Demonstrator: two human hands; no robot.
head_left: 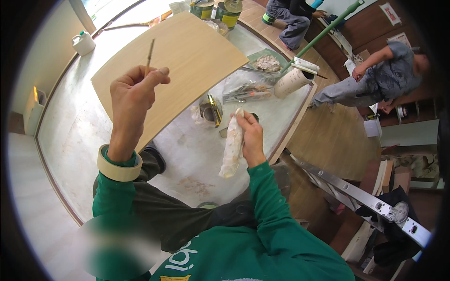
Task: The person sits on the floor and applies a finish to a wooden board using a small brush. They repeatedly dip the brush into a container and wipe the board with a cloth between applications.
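My left hand (131, 93) is raised over a pale wooden panel (187, 56), its fingers pinching a slim brush (150, 54) with a dark upper end pointing up. A roll of masking tape (119, 172) sits around my left wrist like a bracelet. My right hand (253, 140) grips the upper end of a long, folded white rag (231, 147) with faint stains, which hangs down beside the panel. Just beyond the rag lie a yellow and black utility knife (215, 111) and a small dark container (205, 111).
Paint cans (228, 14) stand behind the panel. Plastic bags (251, 90) and a white tube (293, 83) are right of it. A white jug (83, 43) stands far left, a metal ladder (347, 187) at right. Two people (370, 75) are at the far right.
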